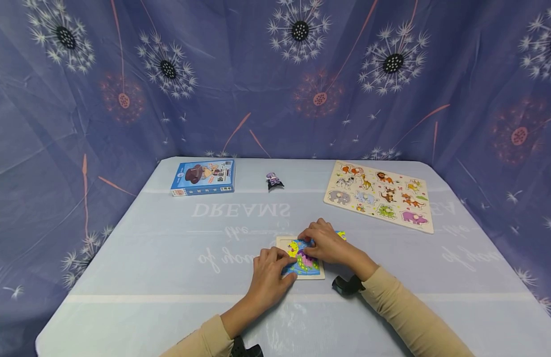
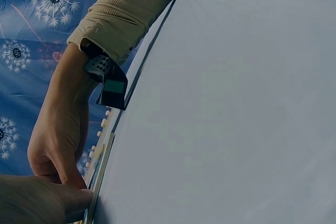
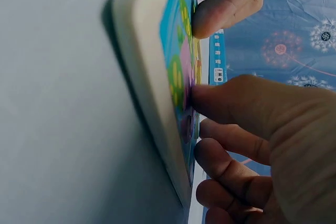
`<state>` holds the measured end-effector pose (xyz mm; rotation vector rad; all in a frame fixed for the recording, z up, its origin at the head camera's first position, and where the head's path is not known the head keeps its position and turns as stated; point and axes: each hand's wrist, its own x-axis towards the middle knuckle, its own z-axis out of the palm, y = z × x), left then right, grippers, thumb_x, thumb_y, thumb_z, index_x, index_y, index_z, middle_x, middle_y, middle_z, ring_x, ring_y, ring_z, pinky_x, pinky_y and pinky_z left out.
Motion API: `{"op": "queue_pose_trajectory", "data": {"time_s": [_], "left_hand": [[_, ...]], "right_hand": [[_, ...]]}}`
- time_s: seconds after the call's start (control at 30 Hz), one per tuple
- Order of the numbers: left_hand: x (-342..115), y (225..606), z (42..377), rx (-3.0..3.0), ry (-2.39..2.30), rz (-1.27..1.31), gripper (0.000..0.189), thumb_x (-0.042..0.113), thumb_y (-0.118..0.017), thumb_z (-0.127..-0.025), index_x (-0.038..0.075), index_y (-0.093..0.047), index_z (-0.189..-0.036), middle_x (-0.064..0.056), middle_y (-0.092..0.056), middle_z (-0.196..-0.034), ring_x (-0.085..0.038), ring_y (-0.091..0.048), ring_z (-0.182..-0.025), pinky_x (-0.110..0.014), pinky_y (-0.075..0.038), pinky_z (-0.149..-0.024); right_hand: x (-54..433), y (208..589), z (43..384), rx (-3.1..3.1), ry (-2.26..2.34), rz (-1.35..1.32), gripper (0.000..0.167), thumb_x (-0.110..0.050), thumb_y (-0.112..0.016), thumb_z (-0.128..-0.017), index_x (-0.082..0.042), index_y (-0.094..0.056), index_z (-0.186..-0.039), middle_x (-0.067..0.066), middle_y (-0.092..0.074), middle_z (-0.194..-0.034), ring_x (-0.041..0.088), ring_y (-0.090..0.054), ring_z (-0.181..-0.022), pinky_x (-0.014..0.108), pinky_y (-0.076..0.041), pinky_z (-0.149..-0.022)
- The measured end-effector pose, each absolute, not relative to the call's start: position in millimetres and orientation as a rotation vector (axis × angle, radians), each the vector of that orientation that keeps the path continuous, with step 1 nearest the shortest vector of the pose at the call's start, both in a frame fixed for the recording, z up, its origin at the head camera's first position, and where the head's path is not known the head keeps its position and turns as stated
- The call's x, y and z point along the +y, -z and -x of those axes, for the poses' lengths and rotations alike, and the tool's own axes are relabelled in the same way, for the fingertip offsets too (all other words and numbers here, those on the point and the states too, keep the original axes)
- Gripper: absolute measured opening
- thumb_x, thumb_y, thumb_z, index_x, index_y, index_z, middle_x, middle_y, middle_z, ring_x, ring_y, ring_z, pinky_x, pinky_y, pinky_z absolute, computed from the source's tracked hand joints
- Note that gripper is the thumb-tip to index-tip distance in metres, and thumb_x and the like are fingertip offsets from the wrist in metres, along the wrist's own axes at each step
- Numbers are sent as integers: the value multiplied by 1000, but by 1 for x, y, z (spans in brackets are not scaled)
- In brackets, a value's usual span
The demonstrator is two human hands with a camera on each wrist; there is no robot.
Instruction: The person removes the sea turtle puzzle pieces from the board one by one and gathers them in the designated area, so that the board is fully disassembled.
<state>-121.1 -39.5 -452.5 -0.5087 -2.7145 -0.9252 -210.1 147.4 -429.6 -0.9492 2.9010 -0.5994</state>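
Note:
A small jigsaw puzzle board (image 1: 317, 275) with a pale wooden frame and a bright blue, green, pink and yellow picture lies before me. My left hand (image 1: 268, 277) holds its near left corner, thumb at the near edge and a finger over the picture. My right hand (image 1: 325, 243) reaches across the upper right of the board, its thumb and fingers on a purple puzzle piece (image 1: 305, 253). In the right wrist view the right thumb (image 3: 220, 100) presses on the picture, the other fingers curled at its far side. A yellow piece (image 1: 341, 234) shows partly behind the right hand.
At the back left lies a blue box (image 1: 204, 177). A small purple and black packet (image 1: 274, 181) lies at the back middle. A wooden animal peg board (image 1: 378, 196) occupies the back right. A patterned curtain (image 1: 239, 79) hangs behind the white table (image 1: 137, 267).

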Motion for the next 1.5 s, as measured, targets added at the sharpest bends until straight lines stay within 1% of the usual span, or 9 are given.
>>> {"op": "queue_pose_trajectory", "data": {"time_s": [0.4,0.8,1.07,1.27,1.5], "left_hand": [[-40,452,121,-2719,937,516,31,23,-72,-78,15,-72,-108,1,-55,-105,-19,-43,-99,-39,-30,-83],[-40,451,120,-2718,937,514,31,24,-73,-78,15,-72,-107,1,-55,-106,-19,-43,-100,-38,-30,-82],[-40,451,120,-2713,935,511,30,23,-73,-78,15,-73,-107,1,-56,-105,-19,-43,-99,-39,-30,-83],[-40,452,119,-2714,941,504,29,23,-73,-78,15,-73,-106,2,-55,-104,-18,-43,-99,-39,-30,-83],[-39,453,118,-2703,947,503,29,22,-73,-77,15,-73,-106,1,-56,-104,-18,-43,-99,-39,-30,-83]], "right_hand": [[148,431,208,2912,645,939,23,-24,-76,-76,-16,-72,-98,-6,-59,-85,11,-40,-82,28,-29,-74],[153,426,208,2939,662,898,23,-25,-76,-76,-18,-71,-97,-7,-60,-88,12,-41,-84,29,-29,-75],[169,417,209,2980,682,884,26,-23,-77,-75,-17,-70,-100,-4,-60,-89,13,-42,-86,31,-30,-77],[184,411,208,2993,739,868,26,-23,-77,-76,-17,-70,-100,-2,-59,-90,14,-41,-87,34,-29,-78],[201,409,209,3018,787,841,26,-19,-76,-77,-16,-69,-102,-1,-59,-93,15,-43,-91,38,-30,-83]]}}
